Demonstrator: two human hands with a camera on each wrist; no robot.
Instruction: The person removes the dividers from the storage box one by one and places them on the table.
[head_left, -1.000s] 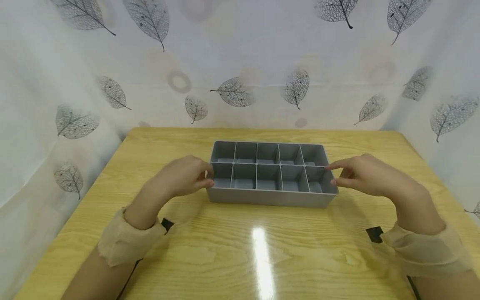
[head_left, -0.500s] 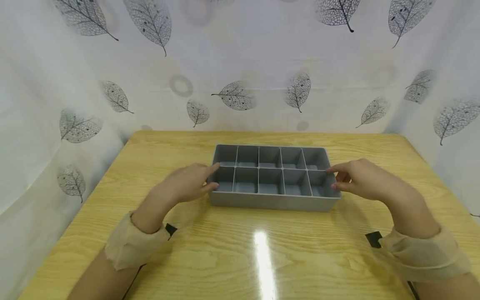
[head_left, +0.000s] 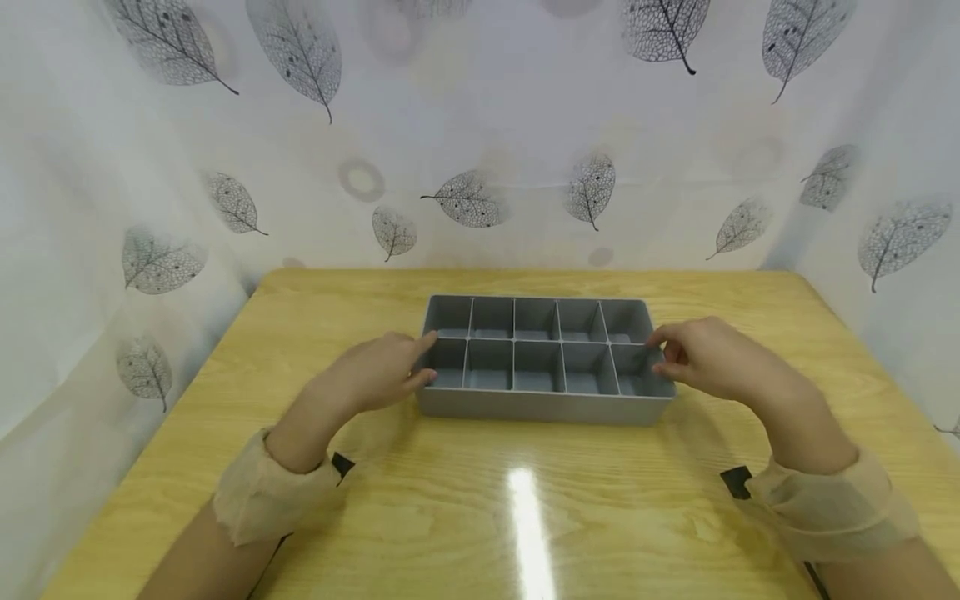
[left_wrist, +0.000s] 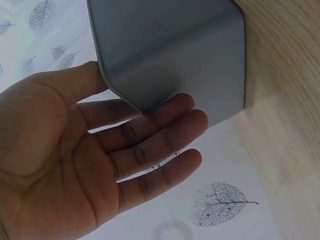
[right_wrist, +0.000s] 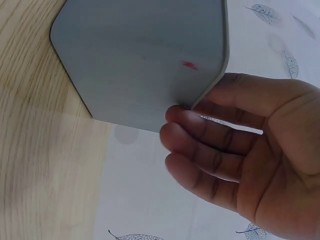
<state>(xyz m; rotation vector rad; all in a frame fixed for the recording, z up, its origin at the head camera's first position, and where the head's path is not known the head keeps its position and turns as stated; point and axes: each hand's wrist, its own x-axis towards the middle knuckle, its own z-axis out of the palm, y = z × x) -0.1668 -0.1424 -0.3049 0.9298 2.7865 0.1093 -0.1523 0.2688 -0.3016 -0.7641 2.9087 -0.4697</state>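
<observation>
A grey divided storage box (head_left: 542, 407) stands on the wooden table, its two rows of compartments holding nothing visible. My left hand (head_left: 375, 372) holds the left end, thumb and index finger over the rim. From the left wrist view, the other fingers of that hand (left_wrist: 75, 150) lie along the outside of the box's end wall (left_wrist: 175, 65). At the opposite end, my right hand (head_left: 708, 358) pinches the right rim in the same manner. The right wrist view shows its fingertips touching the outer wall (right_wrist: 135, 65), near a small red mark (right_wrist: 190, 65).
The wooden table (head_left: 450, 492) has a bright light reflection in front of the box. A white curtain with leaf prints (head_left: 510, 125) closes off the back and both sides. Beige wraps (head_left: 273, 492) cover both wrists, with black pieces (head_left: 737, 482) beside them.
My left index finger has come over the box's left rim, and the left hand has closed in on that end. The right hand stays at the right end. The whole view has shifted slightly.
</observation>
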